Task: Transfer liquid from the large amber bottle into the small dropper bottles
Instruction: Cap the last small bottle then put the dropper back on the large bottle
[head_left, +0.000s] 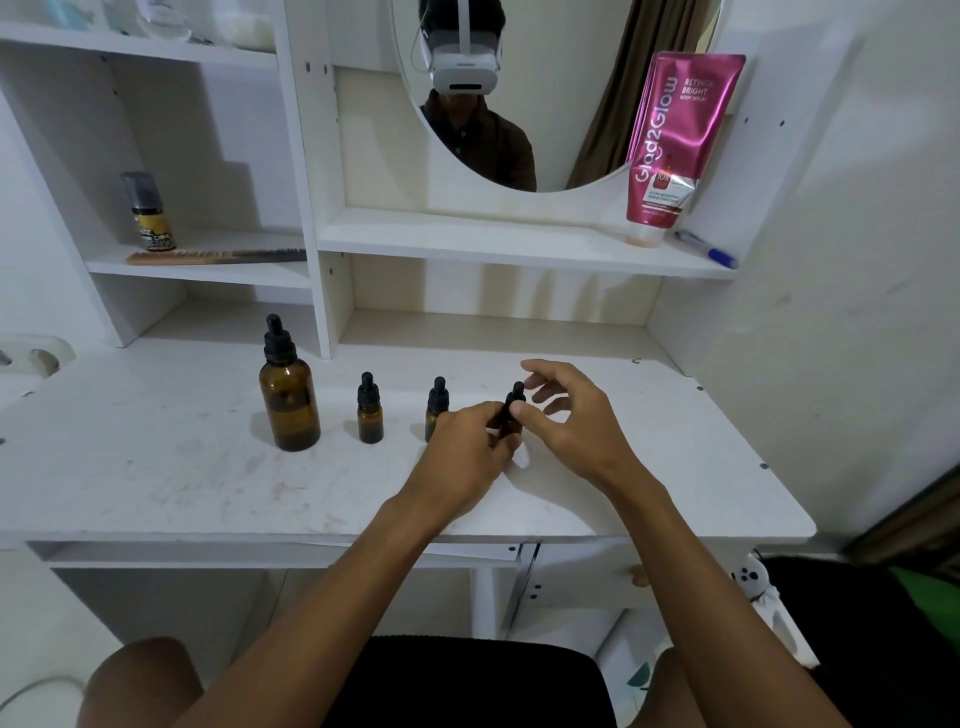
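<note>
While my left hand (467, 441) grips the nearest dropper bottle (511, 415) and my right hand (566, 415) pinches its cap, the large amber bottle (289, 402), well left, stays capped; I judge no liquid transferred.

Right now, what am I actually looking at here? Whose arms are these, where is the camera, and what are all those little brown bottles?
No machine here: these are a person's two bare arms, filmed by a wide-angle camera worn on the head, looking forward and down. The round mirror above reflects that headset.

On the white desk stands a large amber bottle with a black dropper cap, and to its right two small dropper bottles, all capped and upright.

A third small dropper bottle is being handled: the left hand grips its body while the right hand pinches its black cap, probably to unscrew it, though I can't tell for sure.

On the shelves behind are a pink tube, a pen, a comb and a small spray bottle.
</note>
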